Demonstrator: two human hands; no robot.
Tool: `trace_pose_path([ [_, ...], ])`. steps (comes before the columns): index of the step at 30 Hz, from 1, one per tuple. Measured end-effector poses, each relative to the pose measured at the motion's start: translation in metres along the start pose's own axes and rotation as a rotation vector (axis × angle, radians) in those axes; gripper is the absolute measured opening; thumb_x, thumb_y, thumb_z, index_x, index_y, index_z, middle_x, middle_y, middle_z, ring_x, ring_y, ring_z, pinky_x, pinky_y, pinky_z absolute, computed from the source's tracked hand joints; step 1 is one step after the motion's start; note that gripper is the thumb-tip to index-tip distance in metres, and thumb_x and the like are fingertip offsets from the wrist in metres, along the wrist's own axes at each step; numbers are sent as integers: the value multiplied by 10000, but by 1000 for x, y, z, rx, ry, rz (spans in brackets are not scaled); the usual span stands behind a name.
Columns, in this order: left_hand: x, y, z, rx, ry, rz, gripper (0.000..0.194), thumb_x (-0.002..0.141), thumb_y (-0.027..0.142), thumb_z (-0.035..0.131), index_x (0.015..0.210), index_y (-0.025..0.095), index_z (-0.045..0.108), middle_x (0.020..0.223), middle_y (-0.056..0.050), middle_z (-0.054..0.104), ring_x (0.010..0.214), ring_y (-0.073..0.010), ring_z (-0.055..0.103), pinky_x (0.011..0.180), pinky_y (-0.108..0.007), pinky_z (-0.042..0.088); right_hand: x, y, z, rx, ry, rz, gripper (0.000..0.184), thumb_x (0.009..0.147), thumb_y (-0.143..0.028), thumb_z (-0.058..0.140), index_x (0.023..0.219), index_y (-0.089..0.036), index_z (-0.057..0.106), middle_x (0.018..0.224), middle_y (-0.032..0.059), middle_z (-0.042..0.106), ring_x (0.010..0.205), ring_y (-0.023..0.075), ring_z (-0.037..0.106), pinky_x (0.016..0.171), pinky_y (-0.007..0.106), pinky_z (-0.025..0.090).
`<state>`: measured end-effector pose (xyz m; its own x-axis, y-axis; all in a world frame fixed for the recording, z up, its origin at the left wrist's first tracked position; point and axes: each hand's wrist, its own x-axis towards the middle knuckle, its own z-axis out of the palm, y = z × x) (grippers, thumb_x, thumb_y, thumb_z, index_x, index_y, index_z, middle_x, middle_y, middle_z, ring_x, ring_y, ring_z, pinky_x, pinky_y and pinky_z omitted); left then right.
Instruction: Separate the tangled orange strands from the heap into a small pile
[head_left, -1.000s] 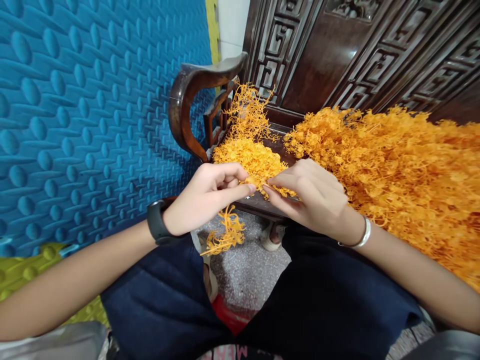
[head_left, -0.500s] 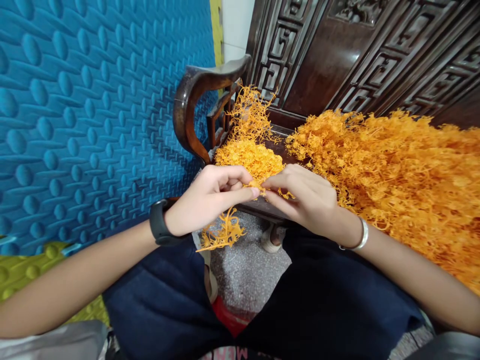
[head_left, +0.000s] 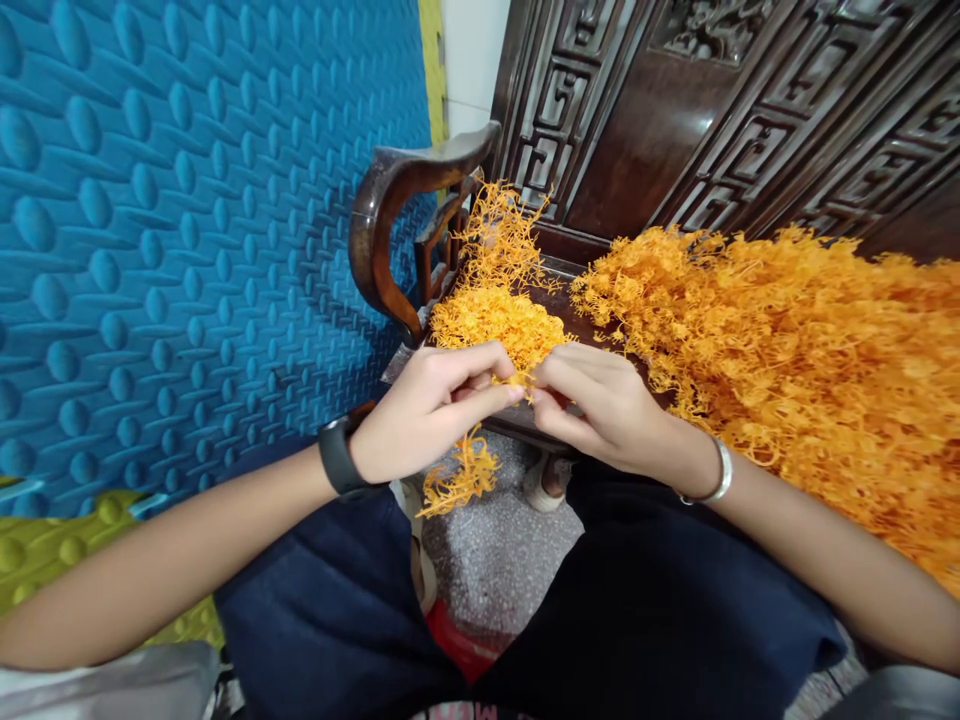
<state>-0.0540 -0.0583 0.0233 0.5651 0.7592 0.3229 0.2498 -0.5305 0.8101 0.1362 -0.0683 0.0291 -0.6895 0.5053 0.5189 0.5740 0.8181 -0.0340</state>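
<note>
My left hand [head_left: 439,410], with a dark band at the wrist, is pinched on a small orange plastic sprig [head_left: 519,382]. More orange branching strands [head_left: 463,474] hang below that palm, apparently from the same hand. Facing it, my right hand [head_left: 611,405] has thumb and forefinger closed on the same small sprig, the fingertips of both hands nearly touching. Just beyond the fingers lies a heap of yellow-orange pieces [head_left: 499,320] on the dark wooden bench [head_left: 581,300]. The exact joint between the fingertips is too small to make out.
A large mound of orange plastic sprigs [head_left: 817,360] covers the bench at right. Loose thin orange stems [head_left: 502,240] lie by the curved wooden armrest [head_left: 367,220]. The carved backrest [head_left: 622,140] rises behind. Blue foam matting [head_left: 172,230] is at left, and speckled floor [head_left: 502,560] shows below.
Both hands stay pinched together, shifted slightly down in the picture. The left hand and its hanging strands have moved a little right. My right fingers are more bent.
</note>
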Motion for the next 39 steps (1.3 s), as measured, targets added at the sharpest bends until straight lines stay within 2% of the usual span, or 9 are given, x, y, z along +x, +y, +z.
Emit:
trace_pose_path([
  [8, 1, -5, 16, 379, 284, 298, 94, 856, 135, 483, 769, 151, 515, 576, 54, 485, 477, -58, 418, 489, -191, 340, 6, -2, 8, -80, 176, 142, 242, 819, -172, 446, 580, -184, 412, 502, -31, 353, 479, 89, 310, 483, 235, 267],
  [12, 11, -13, 17, 477, 420, 443, 75, 848, 119, 496, 779, 145, 510, 575, 44, 505, 488, -68, 456, 499, -195, 359, 12, 2, 9, -41, 232, 206, 239, 824, -176, 446, 588, -184, 408, 518, -34, 354, 485, 83, 311, 486, 231, 261],
  [15, 18, -18, 16, 535, 465, 493, 71, 844, 115, 497, 780, 143, 511, 566, 40, 507, 499, -79, 478, 513, -203, 373, 16, 7, 14, -25, 274, 247, 236, 827, -178, 445, 596, -185, 397, 526, -36, 356, 493, 82, 318, 496, 228, 268],
  [20, 25, -25, 16, 526, 436, 406, 96, 854, 137, 466, 769, 157, 504, 542, 50, 465, 482, -86, 447, 508, -214, 361, 17, 20, 24, -95, 247, 229, 216, 837, -192, 436, 622, -184, 409, 550, -26, 376, 529, 95, 342, 524, 235, 282],
  [25, 30, -29, 13, 261, 346, 238, 119, 824, 195, 509, 718, 175, 459, 493, 95, 298, 433, -63, 301, 467, -203, 296, 13, 28, 22, -36, 209, 163, 226, 876, -203, 405, 651, -183, 417, 583, -22, 373, 564, 105, 332, 547, 241, 289],
  [29, 30, -30, 10, -34, 142, 80, 203, 808, 257, 505, 640, 168, 434, 531, 74, 317, 479, -65, 301, 468, -202, 283, 9, 27, 14, 31, 109, -21, 205, 899, -193, 385, 701, -177, 436, 637, -3, 408, 619, 119, 345, 592, 247, 322],
  [33, 30, -28, 8, -244, -74, 1, 278, 862, 317, 434, 644, 152, 483, 581, 35, 416, 516, -77, 367, 482, -210, 321, 7, 22, 12, 19, 84, -80, 206, 901, -178, 385, 702, -178, 440, 631, -7, 403, 614, 118, 335, 598, 250, 323],
  [36, 25, -23, 9, -110, -39, 93, 317, 874, 289, 425, 584, 161, 439, 538, 44, 390, 490, -73, 350, 470, -206, 296, 6, 22, 11, 3, 104, -13, 230, 878, -196, 420, 649, -183, 432, 600, -17, 386, 590, 113, 332, 580, 256, 310],
  [39, 13, -13, 10, 95, 2, 259, 312, 876, 233, 418, 571, 167, 419, 500, 53, 368, 455, -68, 338, 463, -211, 274, -3, 40, 8, 54, 306, 267, 259, 860, -204, 427, 601, -182, 432, 555, -31, 363, 538, 98, 333, 527, 243, 290],
])
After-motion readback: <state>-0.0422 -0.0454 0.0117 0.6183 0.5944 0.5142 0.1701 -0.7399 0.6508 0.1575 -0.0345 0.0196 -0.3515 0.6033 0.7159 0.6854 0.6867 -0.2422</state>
